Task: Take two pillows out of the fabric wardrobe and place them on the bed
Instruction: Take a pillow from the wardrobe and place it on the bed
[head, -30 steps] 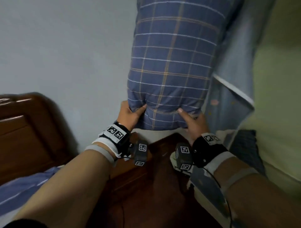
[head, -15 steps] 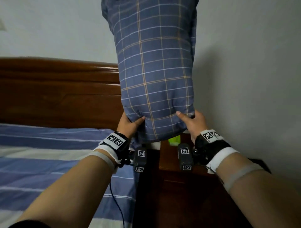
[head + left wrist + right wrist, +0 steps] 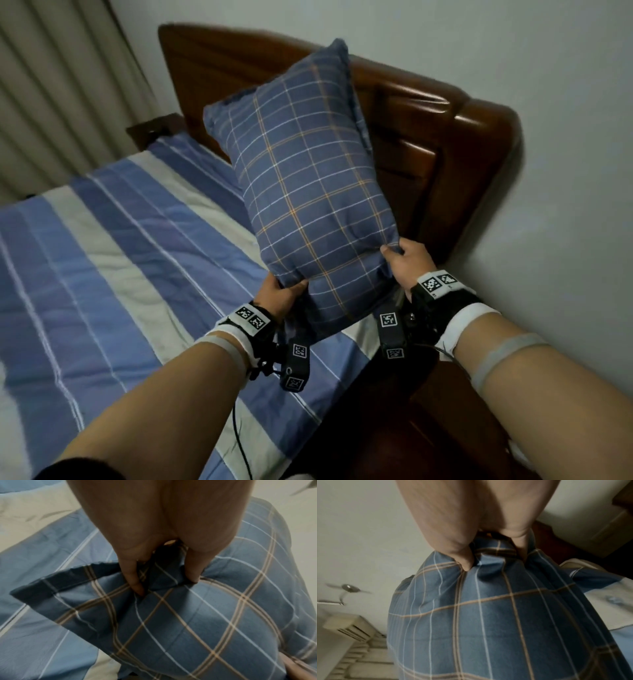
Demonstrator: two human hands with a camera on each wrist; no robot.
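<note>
A blue plaid pillow (image 3: pixel 308 192) hangs tilted in the air over the head end of the bed (image 3: pixel 113 260), its far corner up against the headboard. My left hand (image 3: pixel 279 296) grips its near left corner, thumb on top; in the left wrist view the fingers (image 3: pixel 135 580) dig into the pillow (image 3: pixel 197 622). My right hand (image 3: pixel 406 262) pinches the near right corner; the right wrist view shows the thumb (image 3: pixel 464 559) pressed into the pillow (image 3: pixel 488 622). The fabric wardrobe and a second pillow are out of view.
A dark wooden headboard (image 3: pixel 421 113) stands behind the pillow against a pale wall. The blue and cream striped bedsheet covers the bed. Curtains (image 3: pixel 61 78) hang at the far left. A dark wooden bedside cabinet (image 3: pixel 428 428) stands below my right forearm.
I have turned left from the wardrobe to the bed. The pillow, held by both hands throughout, has come down from upright in front of the wall to tilted over the bed's head end.
</note>
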